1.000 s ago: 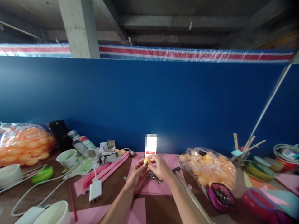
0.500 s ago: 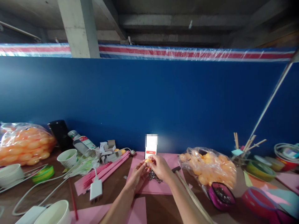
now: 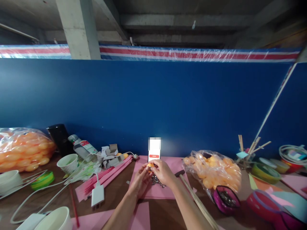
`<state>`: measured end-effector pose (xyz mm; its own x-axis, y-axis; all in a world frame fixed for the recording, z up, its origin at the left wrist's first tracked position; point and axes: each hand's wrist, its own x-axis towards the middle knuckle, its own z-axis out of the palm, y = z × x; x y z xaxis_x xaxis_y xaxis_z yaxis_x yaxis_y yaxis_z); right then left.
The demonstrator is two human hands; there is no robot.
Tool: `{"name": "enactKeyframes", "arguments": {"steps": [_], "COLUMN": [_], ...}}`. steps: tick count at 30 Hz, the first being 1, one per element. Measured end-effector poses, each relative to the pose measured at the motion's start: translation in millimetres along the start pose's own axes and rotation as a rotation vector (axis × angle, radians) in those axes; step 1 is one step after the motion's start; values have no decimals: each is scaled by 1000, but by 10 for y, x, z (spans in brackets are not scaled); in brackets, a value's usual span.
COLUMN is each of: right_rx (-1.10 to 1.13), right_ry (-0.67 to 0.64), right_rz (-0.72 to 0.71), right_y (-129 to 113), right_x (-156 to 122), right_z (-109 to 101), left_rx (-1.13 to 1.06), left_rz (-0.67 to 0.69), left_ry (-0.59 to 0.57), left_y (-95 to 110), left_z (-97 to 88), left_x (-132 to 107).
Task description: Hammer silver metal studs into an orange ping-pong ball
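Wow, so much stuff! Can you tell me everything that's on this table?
small orange ball: one, orange, between both hands
pile of small metal pieces: one, silvery, under the hands
pink paper sheet: one, pink, table middle
clear plastic bags of orange balls: two, orange inside, far left and right
white phone: one, white, against the blue wall
white paper cups: three, white, left side
white charger plug: one, white, left of hands
magenta pouch: one, magenta, right front
left hand: one, grip on ball
right hand: one, grip on ball
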<state>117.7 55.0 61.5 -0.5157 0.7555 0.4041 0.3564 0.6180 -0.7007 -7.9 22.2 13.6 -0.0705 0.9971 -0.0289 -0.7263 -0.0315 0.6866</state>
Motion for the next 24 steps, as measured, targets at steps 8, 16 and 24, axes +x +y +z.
{"name": "enactKeyframes", "arguments": {"steps": [8, 16, 24], "right_rx": [-34, -72, -163], "right_ry": [-11, -33, 19], "right_rz": [60, 24, 77], "right_y": [1, -61, -28], "right_x": [-3, -8, -24], "right_z": [6, -45, -8], "left_rx": [26, 22, 25], "left_rz": [-2, -27, -31], "left_ry": [-84, -90, -123], "left_y": [-25, -24, 9], "left_z": [-82, -79, 3], "left_x": [31, 30, -25]}}
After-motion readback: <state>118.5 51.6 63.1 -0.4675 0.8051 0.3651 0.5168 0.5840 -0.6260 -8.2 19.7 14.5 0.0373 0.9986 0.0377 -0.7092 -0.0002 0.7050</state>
